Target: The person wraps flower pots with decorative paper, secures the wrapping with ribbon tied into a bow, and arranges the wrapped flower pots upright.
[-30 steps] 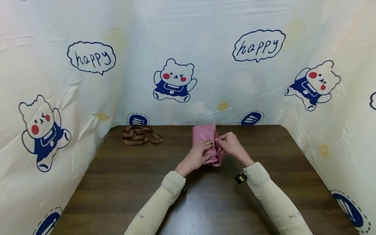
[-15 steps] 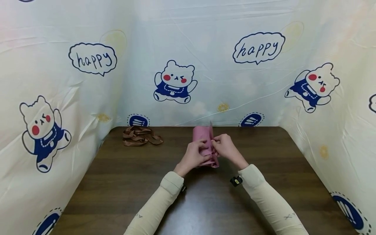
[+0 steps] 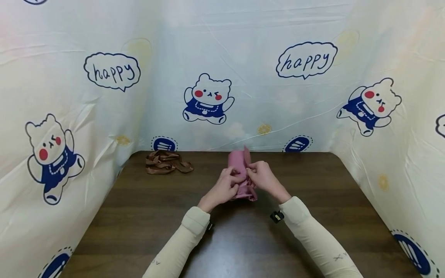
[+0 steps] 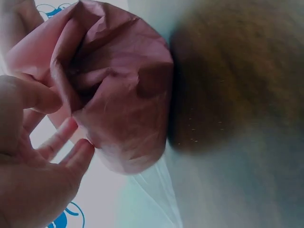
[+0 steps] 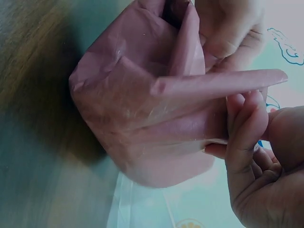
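Observation:
Pink wrapping paper (image 3: 237, 160) stands in a rounded, roll-like bundle near the table's far side; what it encloses is hidden. My left hand (image 3: 220, 189) holds the bundle from the left, fingers bent over its top. The near end (image 4: 128, 118) is creased and folded inward in the left wrist view, where the left fingertips (image 4: 83, 149) touch the paper. On the right side my right hand (image 3: 265, 177) pinches a loose edge. That edge sticks out as a narrow folded flap (image 5: 223, 83) in the right wrist view, between thumb and fingers.
A loosely heaped brown ribbon (image 3: 165, 162) lies at the table's back left. The dark wooden table (image 3: 139, 231) is enclosed by a pale printed curtain (image 3: 250, 92) behind and at both sides. A small black camera (image 3: 277, 216) sits at the right wrist.
My right hand has moved left, drawing the loose paper edge across toward the bundle. The bundle looks narrower and rounder. My left hand has shifted slightly left, with its fingers more bent.

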`<state>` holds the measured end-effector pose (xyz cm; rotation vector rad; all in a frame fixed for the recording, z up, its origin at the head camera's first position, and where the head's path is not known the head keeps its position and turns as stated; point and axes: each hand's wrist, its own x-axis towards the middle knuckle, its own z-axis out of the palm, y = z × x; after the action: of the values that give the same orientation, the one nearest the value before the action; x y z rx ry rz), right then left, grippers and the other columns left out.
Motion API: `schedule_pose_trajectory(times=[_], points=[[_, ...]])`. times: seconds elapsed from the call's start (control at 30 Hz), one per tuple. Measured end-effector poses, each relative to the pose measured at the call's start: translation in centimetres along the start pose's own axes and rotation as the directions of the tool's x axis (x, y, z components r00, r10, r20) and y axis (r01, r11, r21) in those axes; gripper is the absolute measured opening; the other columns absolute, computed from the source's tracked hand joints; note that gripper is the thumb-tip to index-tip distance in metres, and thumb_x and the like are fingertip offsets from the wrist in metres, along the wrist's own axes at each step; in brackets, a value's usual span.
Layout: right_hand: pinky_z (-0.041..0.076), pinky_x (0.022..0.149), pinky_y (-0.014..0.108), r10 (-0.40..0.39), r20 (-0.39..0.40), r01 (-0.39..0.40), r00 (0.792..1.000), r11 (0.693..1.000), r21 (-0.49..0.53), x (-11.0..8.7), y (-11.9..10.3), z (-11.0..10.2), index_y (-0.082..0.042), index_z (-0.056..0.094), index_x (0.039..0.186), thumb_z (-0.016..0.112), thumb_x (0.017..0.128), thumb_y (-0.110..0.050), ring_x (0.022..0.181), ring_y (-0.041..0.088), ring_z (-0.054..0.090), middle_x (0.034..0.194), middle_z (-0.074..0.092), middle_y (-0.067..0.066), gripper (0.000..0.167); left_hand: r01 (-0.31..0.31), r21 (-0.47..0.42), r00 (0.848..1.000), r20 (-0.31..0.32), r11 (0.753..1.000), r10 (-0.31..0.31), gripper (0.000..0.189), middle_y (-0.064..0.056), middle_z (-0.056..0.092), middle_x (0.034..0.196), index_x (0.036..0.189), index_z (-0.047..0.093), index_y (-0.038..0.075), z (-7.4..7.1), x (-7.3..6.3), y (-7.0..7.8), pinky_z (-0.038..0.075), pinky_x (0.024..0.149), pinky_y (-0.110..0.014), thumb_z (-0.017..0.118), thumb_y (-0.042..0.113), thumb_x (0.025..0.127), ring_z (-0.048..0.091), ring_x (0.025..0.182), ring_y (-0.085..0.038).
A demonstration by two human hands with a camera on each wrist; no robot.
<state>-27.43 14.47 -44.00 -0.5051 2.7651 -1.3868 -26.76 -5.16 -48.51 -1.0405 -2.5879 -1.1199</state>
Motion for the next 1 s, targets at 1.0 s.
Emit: schedule_pose_trajectory(times=[1.0], points=[[0.034,0.039,0.022,-0.105,0.103,0.108,0.989,0.994,-0.02,1.0,0.4,2.1,-0.006,0.059,0.065,0.05,0.107,-0.017,0.039,0.007,0.042,0.048,0.046,-0.005,0.045,0.138,-0.353,0.99,0.039,0.925,-0.133,0.027,-0.003,0.068,0.132,0.117,0.077,0.008,-1.5,-1.3,-2.9,0.047,0.108,-0.037,0.077,0.011,0.091,0.06,0.129,-0.017]])
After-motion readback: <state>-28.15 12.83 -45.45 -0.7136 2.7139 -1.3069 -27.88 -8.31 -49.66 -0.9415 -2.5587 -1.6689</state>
